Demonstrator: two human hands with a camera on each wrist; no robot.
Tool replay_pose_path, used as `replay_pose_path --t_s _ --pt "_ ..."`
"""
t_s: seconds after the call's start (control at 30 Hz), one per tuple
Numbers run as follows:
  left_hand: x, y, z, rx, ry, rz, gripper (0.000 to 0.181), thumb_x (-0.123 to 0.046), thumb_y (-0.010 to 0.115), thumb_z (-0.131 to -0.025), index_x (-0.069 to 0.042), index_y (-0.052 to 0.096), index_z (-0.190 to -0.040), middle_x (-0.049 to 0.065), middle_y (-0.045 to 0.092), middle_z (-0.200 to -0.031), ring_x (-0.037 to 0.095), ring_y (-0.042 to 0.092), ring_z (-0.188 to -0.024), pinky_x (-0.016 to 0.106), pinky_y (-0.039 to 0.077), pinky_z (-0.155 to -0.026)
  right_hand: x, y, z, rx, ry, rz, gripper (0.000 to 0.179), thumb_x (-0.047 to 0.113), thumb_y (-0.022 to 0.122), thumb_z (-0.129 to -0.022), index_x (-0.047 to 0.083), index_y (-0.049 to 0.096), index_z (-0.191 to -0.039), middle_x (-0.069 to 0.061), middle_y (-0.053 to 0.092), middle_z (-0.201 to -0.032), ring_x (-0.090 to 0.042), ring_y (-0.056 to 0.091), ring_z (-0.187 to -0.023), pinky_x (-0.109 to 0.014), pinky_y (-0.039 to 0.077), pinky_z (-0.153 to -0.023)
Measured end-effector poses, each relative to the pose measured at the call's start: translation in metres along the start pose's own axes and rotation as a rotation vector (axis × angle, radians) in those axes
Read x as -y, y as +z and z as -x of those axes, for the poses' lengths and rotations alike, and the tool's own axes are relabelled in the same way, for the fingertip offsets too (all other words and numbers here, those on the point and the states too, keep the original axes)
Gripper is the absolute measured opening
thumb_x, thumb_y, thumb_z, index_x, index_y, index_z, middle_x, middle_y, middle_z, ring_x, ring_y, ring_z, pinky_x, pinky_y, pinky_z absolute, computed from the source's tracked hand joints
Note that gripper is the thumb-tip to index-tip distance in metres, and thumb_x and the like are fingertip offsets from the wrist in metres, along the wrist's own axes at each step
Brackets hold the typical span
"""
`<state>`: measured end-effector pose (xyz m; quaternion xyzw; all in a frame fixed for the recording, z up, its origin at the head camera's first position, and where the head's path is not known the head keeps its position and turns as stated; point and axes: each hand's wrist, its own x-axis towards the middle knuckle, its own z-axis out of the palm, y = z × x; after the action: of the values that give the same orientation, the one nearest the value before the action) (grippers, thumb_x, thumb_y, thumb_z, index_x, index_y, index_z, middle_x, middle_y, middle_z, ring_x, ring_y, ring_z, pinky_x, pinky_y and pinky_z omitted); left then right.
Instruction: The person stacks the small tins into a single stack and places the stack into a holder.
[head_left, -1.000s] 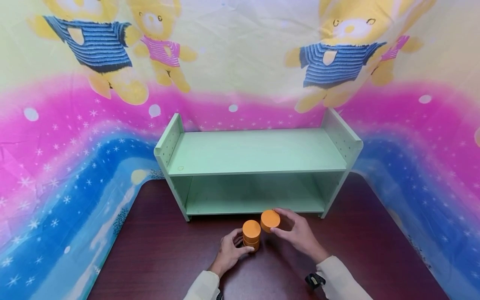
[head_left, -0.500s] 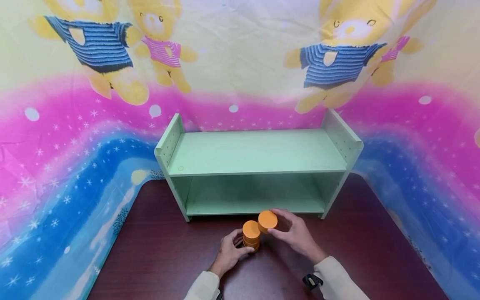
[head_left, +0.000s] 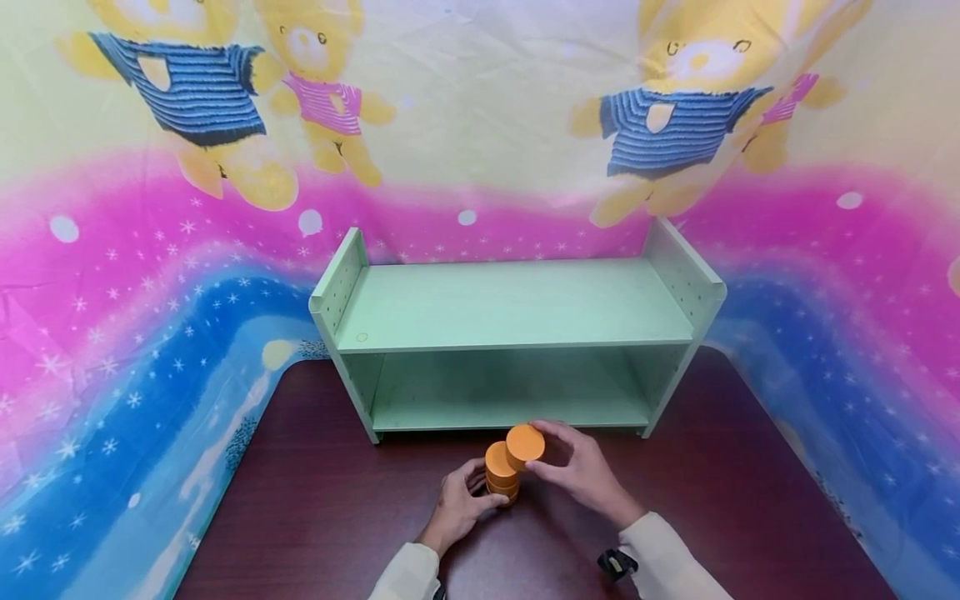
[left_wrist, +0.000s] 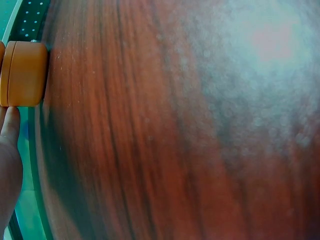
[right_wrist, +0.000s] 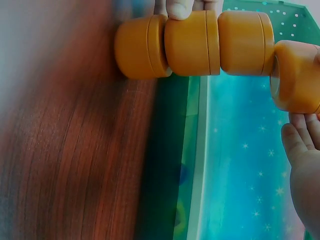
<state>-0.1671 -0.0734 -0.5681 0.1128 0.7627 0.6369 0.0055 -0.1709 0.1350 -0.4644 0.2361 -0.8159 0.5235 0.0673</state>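
Three squat orange lidded jars [right_wrist: 192,44] stand one on another in a stack on the table. My left hand [head_left: 459,504] holds the stack low down, with thumb and fingers on opposite sides, near the middle jar. A fourth orange jar [head_left: 525,445] is pinched between the thumb and fingers of my right hand [head_left: 588,473]. This jar is tilted and overlaps the top jar's right edge in the head view. Seen from the right wrist, its base edge [right_wrist: 276,82] is right at the top jar's lid. In the left wrist view only the lowest jar [left_wrist: 27,74] shows well.
A pale green two-tier shelf [head_left: 517,304] stands just behind the jars on the dark red-brown wooden table [head_left: 322,517]. A printed cloth [head_left: 465,125] with teddy bears hangs behind and along both sides.
My right hand has moved left with its jar, from beside the stack to over the top jar's right edge. The left hand and the stack have stayed in place.
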Motion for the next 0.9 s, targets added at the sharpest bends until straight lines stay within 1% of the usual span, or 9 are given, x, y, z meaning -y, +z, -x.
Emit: replay_pose_path --t_s 0.07,0.13,0.37,0.5,0.57,0.67,0.73,0.8,0.9 --pt "-0.006 -0.001 0.001 0.003 0.009 0.002 0.053 -0.001 0.080 -0.069 0.001 0.058 -0.117 0.017 0.061 -0.116 0.032 0.058 -0.108 0.039 0.049 -0.092 0.000 0.002 -0.001 0.002 -0.005 -0.004 0.053 0.002 0.078 -0.073 -0.006 0.057 -0.121 -0.017 0.059 -0.120 -0.028 0.054 -0.114 -0.040 0.045 -0.096" --pt "-0.006 -0.001 0.002 0.003 0.018 -0.001 0.053 -0.001 0.080 -0.069 0.002 0.058 -0.117 0.018 0.061 -0.116 0.033 0.058 -0.108 0.039 0.049 -0.091 0.001 0.003 -0.001 0.002 -0.010 -0.002 0.052 0.002 0.078 -0.073 -0.005 0.057 -0.121 -0.016 0.059 -0.120 -0.027 0.054 -0.113 -0.040 0.045 -0.096" --pt "0.023 0.001 -0.003 -0.004 0.006 0.004 0.055 -0.009 0.082 -0.068 -0.004 0.059 -0.117 0.010 0.062 -0.116 0.024 0.059 -0.108 0.029 0.049 -0.092 0.004 0.007 -0.003 0.011 -0.013 0.022 0.052 0.005 0.079 -0.073 -0.003 0.058 -0.121 -0.013 0.060 -0.119 -0.025 0.055 -0.113 -0.036 0.045 -0.097" --pt "0.026 0.002 -0.004 -0.002 0.008 0.015 0.056 -0.010 0.082 -0.068 -0.004 0.059 -0.118 0.011 0.062 -0.116 0.024 0.059 -0.109 0.029 0.049 -0.092 0.006 0.008 -0.004 0.016 -0.020 0.039 0.052 0.005 0.079 -0.073 -0.003 0.058 -0.121 -0.014 0.060 -0.119 -0.026 0.055 -0.112 -0.036 0.046 -0.096" --pt "0.023 0.002 -0.004 0.000 0.001 0.017 0.055 -0.008 0.082 -0.069 -0.004 0.058 -0.119 0.011 0.062 -0.116 0.025 0.058 -0.109 0.031 0.049 -0.093 0.007 0.009 -0.004 0.021 -0.018 0.042 0.052 0.005 0.079 -0.074 -0.003 0.058 -0.121 -0.014 0.060 -0.119 -0.026 0.055 -0.112 -0.037 0.046 -0.096" --pt "0.010 0.000 -0.001 0.006 0.009 0.012 0.054 -0.005 0.081 -0.070 -0.001 0.058 -0.118 0.014 0.062 -0.116 0.029 0.058 -0.109 0.037 0.049 -0.093 0.006 0.010 -0.005 0.027 -0.019 0.046 0.053 0.005 0.078 -0.074 -0.004 0.057 -0.121 -0.014 0.059 -0.120 -0.026 0.055 -0.113 -0.039 0.046 -0.095" --pt "0.000 -0.001 0.000 0.010 0.016 0.011 0.053 -0.002 0.080 -0.070 0.001 0.058 -0.118 0.016 0.062 -0.115 0.032 0.058 -0.108 0.041 0.049 -0.092 -0.002 0.012 -0.006 0.027 -0.016 0.043 0.053 0.006 0.079 -0.074 -0.002 0.057 -0.122 -0.013 0.059 -0.120 -0.026 0.055 -0.113 -0.041 0.046 -0.095" --pt "-0.008 -0.002 0.002 0.014 0.015 0.007 0.052 -0.002 0.079 -0.071 0.002 0.058 -0.117 0.017 0.062 -0.115 0.033 0.058 -0.108 0.041 0.048 -0.093 -0.011 0.015 -0.007 0.025 -0.018 0.039 0.054 0.008 0.079 -0.073 0.000 0.058 -0.123 -0.011 0.059 -0.121 -0.025 0.055 -0.113 -0.042 0.046 -0.095" --pt "-0.012 -0.002 0.002 0.016 -0.001 0.007 0.051 -0.002 0.079 -0.071 0.002 0.057 -0.118 0.016 0.061 -0.116 0.032 0.057 -0.109 0.041 0.048 -0.094 -0.026 0.019 -0.008 0.022 -0.012 0.028 0.055 0.012 0.081 -0.073 0.006 0.059 -0.123 -0.006 0.059 -0.121 -0.021 0.054 -0.114 -0.039 0.046 -0.096"
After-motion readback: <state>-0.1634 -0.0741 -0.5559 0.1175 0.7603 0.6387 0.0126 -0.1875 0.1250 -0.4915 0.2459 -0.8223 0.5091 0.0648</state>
